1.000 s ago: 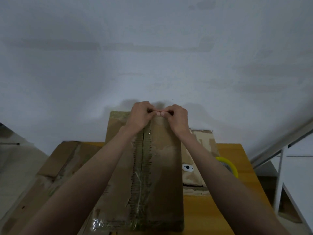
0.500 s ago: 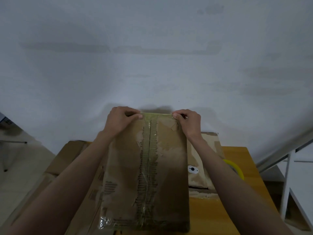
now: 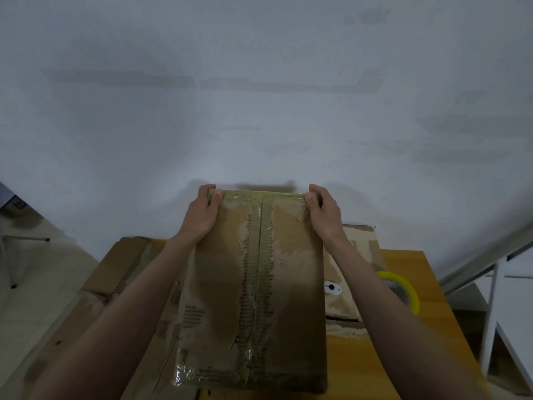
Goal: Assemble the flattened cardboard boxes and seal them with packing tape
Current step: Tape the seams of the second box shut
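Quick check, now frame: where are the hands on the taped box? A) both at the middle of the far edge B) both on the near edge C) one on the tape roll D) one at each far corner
D: the left hand and right hand each grip a far corner of the cardboard box; the tape roll lies untouched.

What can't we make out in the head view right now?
- Fingertips of left hand and right hand: curled over the far edge of the taped brown cardboard box.
- Yellow-rimmed packing tape roll: partly behind the right forearm.
- Second brown carton with the white sticker: mostly hidden by the box.
- Wooden table: cut off at the bottom edge.
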